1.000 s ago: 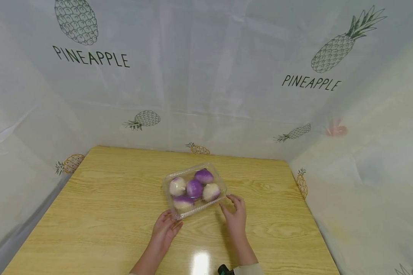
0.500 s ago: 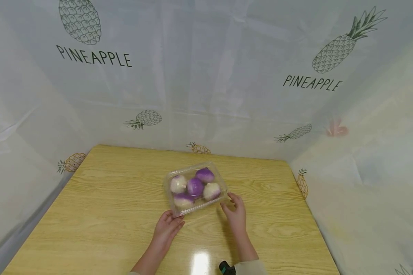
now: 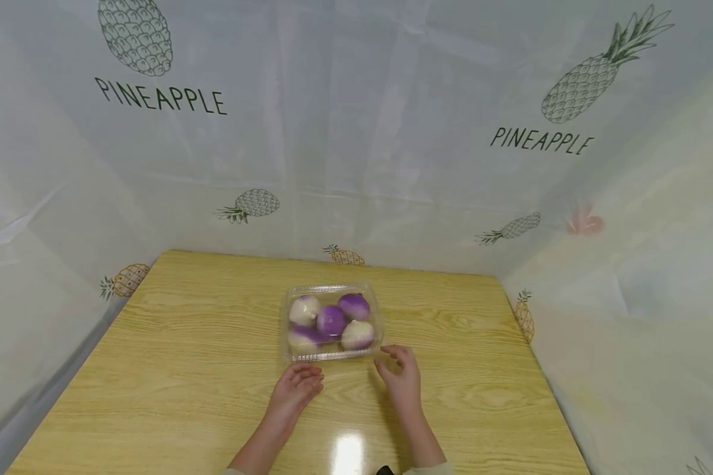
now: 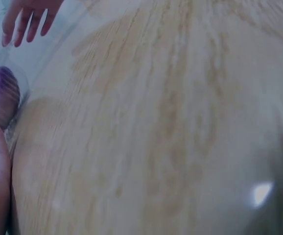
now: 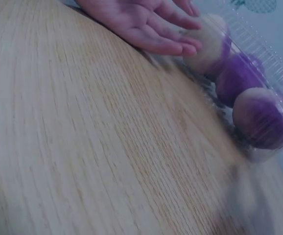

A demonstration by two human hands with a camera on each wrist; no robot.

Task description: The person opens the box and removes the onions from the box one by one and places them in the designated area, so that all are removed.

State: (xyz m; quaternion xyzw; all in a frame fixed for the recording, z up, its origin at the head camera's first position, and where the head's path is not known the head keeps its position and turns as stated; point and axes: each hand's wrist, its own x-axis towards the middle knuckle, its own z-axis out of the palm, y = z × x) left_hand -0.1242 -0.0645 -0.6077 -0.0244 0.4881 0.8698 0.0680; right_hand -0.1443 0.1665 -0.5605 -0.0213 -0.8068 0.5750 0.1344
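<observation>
A clear plastic clamshell box (image 3: 333,356) lies on the table with several purple-and-white turnips inside; a purple turnip (image 3: 331,321) is in the middle. Just before the box's front left edge is my left hand (image 3: 291,394), its fingers loosely bent and holding nothing. Near the front right corner, my right hand (image 3: 405,379) has thumb and fingers apart; whether a fingertip touches the box I cannot tell. From the right wrist, the left hand (image 5: 141,22) appears beside the box with its fingers extended. The left wrist view catches the right hand (image 4: 31,17), fingers pointing down.
The wooden table (image 3: 202,316) stretches out on both sides of the box. Behind and beside it hangs a pale curtain (image 3: 356,132) printed with pineapples. A bright light reflection lies on the tabletop near the front.
The box has turned clockwise, so its front edge now runs nearly level, and it has shifted slightly left. Both hands have come away from its corners, the right one dropping slightly nearer.
</observation>
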